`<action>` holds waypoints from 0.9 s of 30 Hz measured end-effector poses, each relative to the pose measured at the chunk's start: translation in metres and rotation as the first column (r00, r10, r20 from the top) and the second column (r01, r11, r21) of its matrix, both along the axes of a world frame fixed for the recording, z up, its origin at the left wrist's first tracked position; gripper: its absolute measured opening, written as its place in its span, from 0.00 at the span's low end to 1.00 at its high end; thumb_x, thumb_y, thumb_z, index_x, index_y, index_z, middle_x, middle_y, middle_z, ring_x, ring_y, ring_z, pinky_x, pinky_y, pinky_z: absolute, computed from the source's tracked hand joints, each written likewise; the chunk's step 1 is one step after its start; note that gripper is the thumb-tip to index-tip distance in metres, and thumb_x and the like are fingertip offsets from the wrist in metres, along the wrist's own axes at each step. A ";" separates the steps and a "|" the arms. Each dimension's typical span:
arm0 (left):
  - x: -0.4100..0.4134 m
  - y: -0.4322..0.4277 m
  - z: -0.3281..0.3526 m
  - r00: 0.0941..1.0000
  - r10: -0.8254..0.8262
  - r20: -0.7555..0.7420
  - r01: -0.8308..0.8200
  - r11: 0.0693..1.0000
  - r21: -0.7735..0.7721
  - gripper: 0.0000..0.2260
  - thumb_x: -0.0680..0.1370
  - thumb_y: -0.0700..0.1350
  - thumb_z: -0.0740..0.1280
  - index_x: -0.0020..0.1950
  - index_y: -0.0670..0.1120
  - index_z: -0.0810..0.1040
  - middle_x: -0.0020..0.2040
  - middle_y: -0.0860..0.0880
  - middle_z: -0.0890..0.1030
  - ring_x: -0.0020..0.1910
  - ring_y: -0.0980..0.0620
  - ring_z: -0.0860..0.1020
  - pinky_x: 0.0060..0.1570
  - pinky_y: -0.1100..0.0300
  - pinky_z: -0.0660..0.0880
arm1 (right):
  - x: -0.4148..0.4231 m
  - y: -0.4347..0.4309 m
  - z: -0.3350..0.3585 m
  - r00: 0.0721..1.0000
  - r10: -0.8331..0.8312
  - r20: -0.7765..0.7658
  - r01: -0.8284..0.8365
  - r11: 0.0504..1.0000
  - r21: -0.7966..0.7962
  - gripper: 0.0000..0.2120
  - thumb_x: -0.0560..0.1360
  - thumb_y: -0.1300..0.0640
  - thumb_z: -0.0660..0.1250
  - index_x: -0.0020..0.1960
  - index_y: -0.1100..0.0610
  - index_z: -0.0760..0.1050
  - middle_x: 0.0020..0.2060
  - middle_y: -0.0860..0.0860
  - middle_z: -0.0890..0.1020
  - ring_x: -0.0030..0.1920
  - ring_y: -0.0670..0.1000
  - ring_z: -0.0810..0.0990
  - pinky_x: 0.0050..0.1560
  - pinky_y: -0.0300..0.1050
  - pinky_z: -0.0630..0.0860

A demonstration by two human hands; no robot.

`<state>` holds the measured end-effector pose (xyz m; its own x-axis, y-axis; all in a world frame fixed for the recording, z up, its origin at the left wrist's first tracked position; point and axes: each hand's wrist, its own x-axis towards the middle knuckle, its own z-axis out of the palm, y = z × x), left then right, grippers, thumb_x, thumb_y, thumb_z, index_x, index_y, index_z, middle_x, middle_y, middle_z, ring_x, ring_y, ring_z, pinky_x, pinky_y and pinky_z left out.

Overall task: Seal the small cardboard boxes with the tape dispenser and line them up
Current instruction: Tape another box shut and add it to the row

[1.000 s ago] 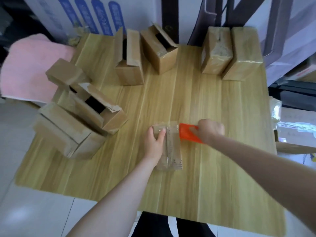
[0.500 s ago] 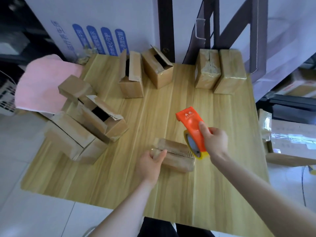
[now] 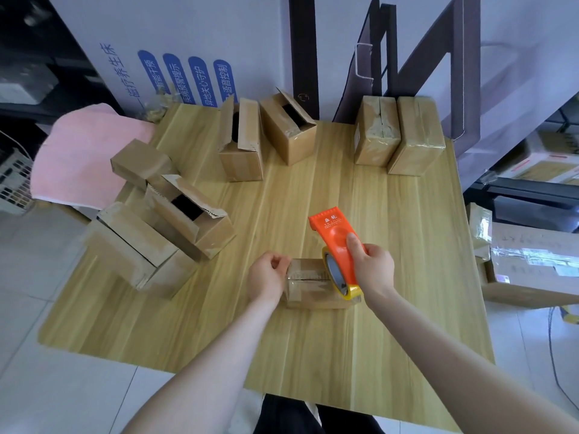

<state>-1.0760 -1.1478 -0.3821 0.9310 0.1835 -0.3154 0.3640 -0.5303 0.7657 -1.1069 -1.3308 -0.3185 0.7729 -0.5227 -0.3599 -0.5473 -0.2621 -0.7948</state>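
Grasping tape dispenser (image 3: 335, 242), right hand (image 3: 374, 267); left hand (image 3: 268, 275) grips small box (image 3: 308, 286); open boxes (image 3: 191, 214) left, sealed pair (image 3: 376, 136) beyond.

We see a matt wood-grain table (image 3: 407, 245); on it matt brown cardboard boxes (image 3: 241, 151) with glossy tape, a glossy orange plastic tape dispenser (image 3: 336, 242); beside it soft pink cloth (image 3: 84, 151).

Box ends masked
The small box (image 3: 307, 292) is covered at one end by the left grip (image 3: 268, 275), at the other by the tape dispenser (image 3: 335, 236) and right grip (image 3: 374, 267); the dispenser's lettering is too small to be read.
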 end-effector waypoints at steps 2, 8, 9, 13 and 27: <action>0.001 -0.002 -0.008 1.000 -0.015 -0.008 0.015 0.999 -0.029 0.13 0.78 0.47 0.66 0.34 0.49 0.71 0.32 0.53 0.75 0.35 0.48 0.74 0.34 0.59 0.61 | 0.000 0.001 0.000 1.000 -0.003 0.005 0.003 1.000 -0.003 0.25 0.76 0.39 0.61 0.30 0.56 0.64 0.22 0.47 0.68 0.24 0.48 0.65 0.28 0.43 0.63; -0.007 -0.030 -0.022 0.986 0.150 -0.078 -0.169 0.904 -0.392 0.13 0.81 0.41 0.54 0.36 0.47 0.64 0.41 0.42 0.67 0.40 0.48 0.66 0.42 0.53 0.64 | 0.001 0.000 -0.001 1.000 -0.028 0.012 0.028 0.999 0.037 0.25 0.77 0.40 0.62 0.29 0.56 0.62 0.22 0.47 0.67 0.24 0.47 0.66 0.27 0.42 0.63; -0.008 -0.031 -0.024 0.981 0.156 -0.113 -0.190 0.874 -0.447 0.12 0.82 0.43 0.54 0.38 0.46 0.65 0.41 0.43 0.67 0.40 0.48 0.66 0.43 0.51 0.65 | 0.001 0.000 -0.002 0.999 -0.032 0.014 0.032 0.999 0.043 0.25 0.77 0.41 0.63 0.29 0.55 0.62 0.22 0.47 0.67 0.23 0.47 0.65 0.26 0.40 0.62; -0.005 -0.025 -0.025 0.935 0.042 -0.353 -0.233 0.822 -0.520 0.19 0.82 0.58 0.49 0.58 0.50 0.75 0.48 0.49 0.79 0.47 0.49 0.77 0.51 0.53 0.75 | 0.001 0.000 -0.003 0.999 -0.033 0.018 0.032 0.997 0.066 0.24 0.77 0.42 0.63 0.30 0.56 0.64 0.23 0.47 0.69 0.23 0.46 0.67 0.25 0.37 0.63; 0.017 -0.011 -0.031 0.943 0.019 -0.332 -0.211 0.806 -0.552 0.18 0.84 0.50 0.54 0.64 0.41 0.75 0.59 0.40 0.79 0.56 0.45 0.79 0.55 0.56 0.75 | -0.005 0.001 0.000 0.996 -0.055 0.067 0.048 0.993 0.106 0.25 0.77 0.41 0.63 0.35 0.62 0.70 0.28 0.53 0.71 0.28 0.50 0.69 0.30 0.43 0.65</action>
